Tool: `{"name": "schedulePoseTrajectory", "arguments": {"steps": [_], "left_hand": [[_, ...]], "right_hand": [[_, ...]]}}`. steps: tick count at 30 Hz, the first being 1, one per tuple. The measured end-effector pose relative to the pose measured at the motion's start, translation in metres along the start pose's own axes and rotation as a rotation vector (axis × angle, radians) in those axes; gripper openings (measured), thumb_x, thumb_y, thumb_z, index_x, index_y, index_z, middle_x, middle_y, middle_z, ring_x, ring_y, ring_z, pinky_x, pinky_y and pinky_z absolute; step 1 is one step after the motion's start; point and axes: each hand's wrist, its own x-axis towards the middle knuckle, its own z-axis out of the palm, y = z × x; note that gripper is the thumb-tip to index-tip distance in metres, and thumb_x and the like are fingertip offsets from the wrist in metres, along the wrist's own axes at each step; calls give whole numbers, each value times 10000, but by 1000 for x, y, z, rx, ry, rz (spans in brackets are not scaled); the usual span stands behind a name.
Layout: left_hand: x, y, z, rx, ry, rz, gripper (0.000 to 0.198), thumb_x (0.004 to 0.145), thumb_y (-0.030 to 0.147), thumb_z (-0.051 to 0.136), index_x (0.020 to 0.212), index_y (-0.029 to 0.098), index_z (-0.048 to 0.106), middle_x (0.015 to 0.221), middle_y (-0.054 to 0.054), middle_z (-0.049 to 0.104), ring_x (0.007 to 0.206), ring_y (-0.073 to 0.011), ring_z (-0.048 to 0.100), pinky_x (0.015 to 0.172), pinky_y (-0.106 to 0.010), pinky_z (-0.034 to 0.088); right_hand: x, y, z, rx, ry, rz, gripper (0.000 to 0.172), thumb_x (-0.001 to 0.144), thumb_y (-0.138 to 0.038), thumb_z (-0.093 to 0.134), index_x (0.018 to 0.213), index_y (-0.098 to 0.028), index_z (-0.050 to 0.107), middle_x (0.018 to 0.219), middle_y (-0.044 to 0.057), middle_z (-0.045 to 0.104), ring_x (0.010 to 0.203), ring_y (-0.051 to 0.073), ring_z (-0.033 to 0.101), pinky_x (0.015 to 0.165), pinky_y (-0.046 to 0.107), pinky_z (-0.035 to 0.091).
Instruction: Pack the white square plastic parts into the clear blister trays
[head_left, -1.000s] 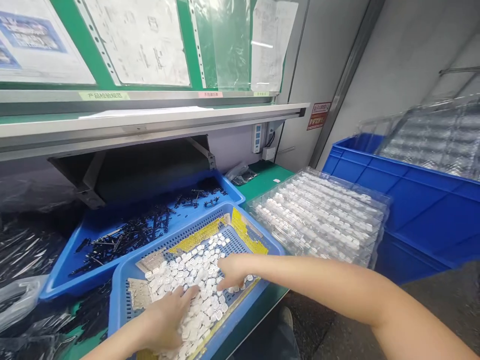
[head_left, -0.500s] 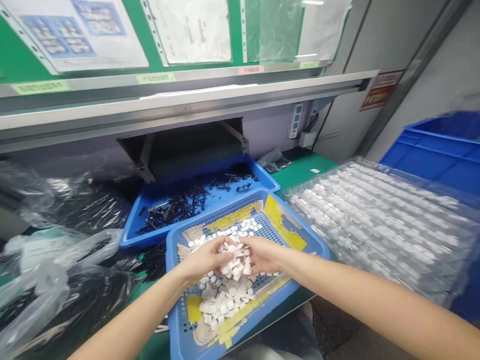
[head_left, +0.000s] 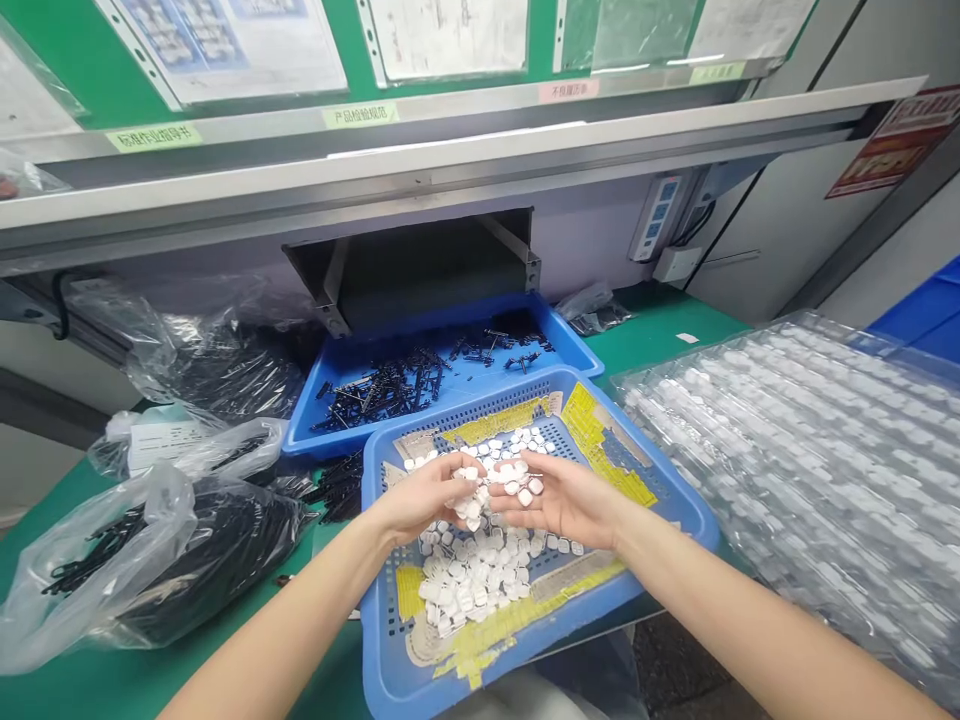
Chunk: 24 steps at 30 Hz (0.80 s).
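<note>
Both hands are above a blue perforated basket [head_left: 540, 670], patched with yellow tape and cardboard, that holds many small white square plastic pieces [head_left: 472, 580]. My left hand [head_left: 424, 495] curls round a small cluster of these white pieces, its thumb on top. Facing it, my right hand [head_left: 574, 500] lies palm up with several white pieces resting on its slightly bent fingers. The fingertips of the two hands are close together. Loose pieces lie scattered below and behind the hands, heaped thickest at the basket's near side.
Behind the basket, a blue tray [head_left: 574, 345] contains black plastic parts [head_left: 397, 390]. Clear bags of black parts [head_left: 202, 570] lie at the left. Stacked clear blister trays [head_left: 810, 450] with white pieces stand at the right. A metal shelf edge [head_left: 450, 165] crosses above.
My hands have drawn apart from around one shared clump of white pieces, and the right palm has turned upward. The view has shifted, so the scene sits farther right.
</note>
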Motion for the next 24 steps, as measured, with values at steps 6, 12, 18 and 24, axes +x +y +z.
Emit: {"name": "schedulePoseTrajectory", "arguments": {"steps": [6,12,18,24], "left_hand": [[-2,0,1,1,-16,22,189,683,266,532,840,180,473,784,-8,473,577,-79,449,475,-193,417],[-2,1,3,37,-10,13,198,675,288,537,830,181,473,810,-19,479,606,-91,439,490,-200,415],[-3,2,4,67,-18,22,185,686,278,517,835,180,468,813,-19,466,637,-99,420,503,-204,419],[-4,2,4,75,-27,24,187,689,277,505,843,178,470,794,-15,433,655,-107,419,506,-205,421]], "right_hand": [[-5,1,-1,-61,-59,-43,192,727,-170,523,893,-72,524,914,153,595,847,174,581,764,274,466],[-6,0,1,-82,-74,-75,218,738,-174,507,940,-102,543,898,122,606,875,171,568,800,315,448],[-5,2,0,-87,-70,-75,147,754,-206,493,820,-94,562,809,103,615,774,141,592,691,257,476],[-7,1,2,-87,-63,-59,106,736,-215,520,725,-109,531,767,75,607,717,124,591,611,216,469]]}}
